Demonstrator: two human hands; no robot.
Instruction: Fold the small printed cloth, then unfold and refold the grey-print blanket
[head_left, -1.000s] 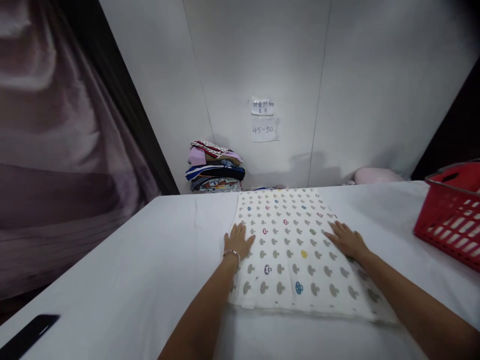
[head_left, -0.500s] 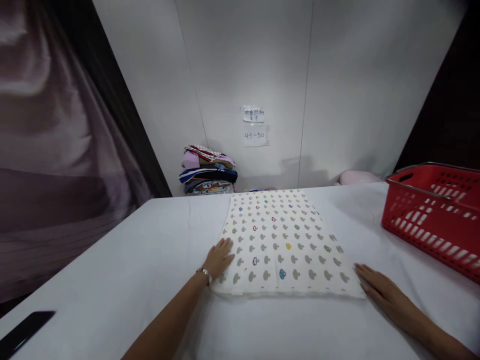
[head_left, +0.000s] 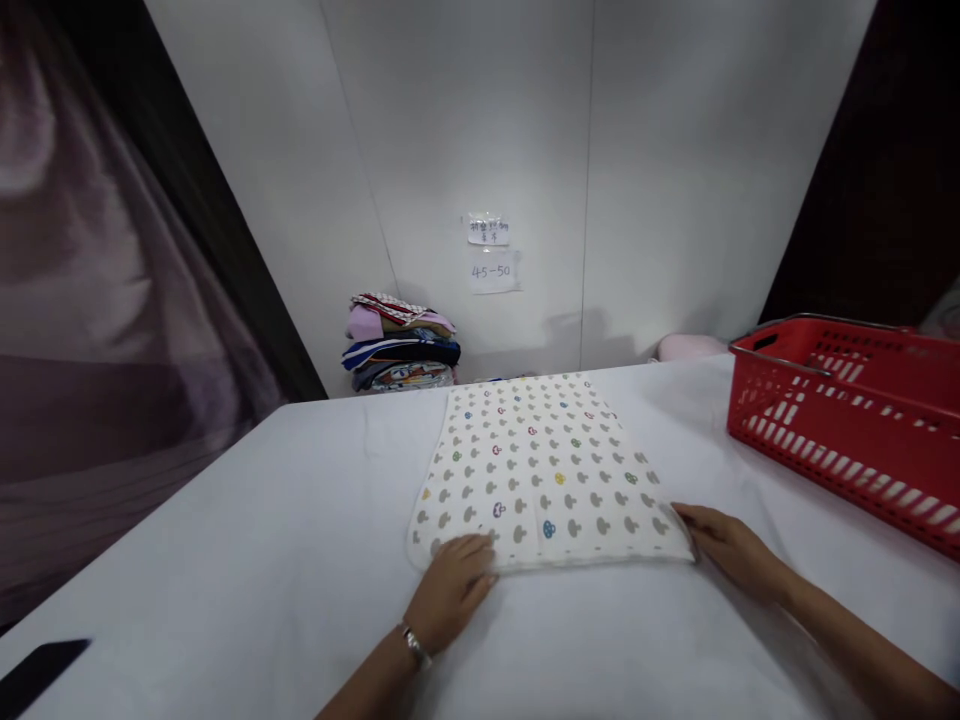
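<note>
A white cloth (head_left: 525, 470) printed with grey and coloured mushrooms lies spread out on the white-covered table. My left hand (head_left: 454, 585) rests with outstretched fingers on its near edge, left of the middle; a silvery bracelet circles that wrist. At the near right corner, my right hand (head_left: 731, 550) has its fingers closed around the side edge of the cloth. The thumb of the right hand is hidden.
A red plastic basket (head_left: 847, 440) with a metal handle stands at the right. A stack of folded fabrics (head_left: 401, 345) sits by the wall at the back. A dark flat object (head_left: 41, 675) lies at the lower left, and a pinkish bundle (head_left: 690, 347) shows behind the table.
My left hand has slid from the cloth's left side to its near edge. My right hand has gone from lying flat beside the corner to gripping the edge. The view has shifted slightly right.
</note>
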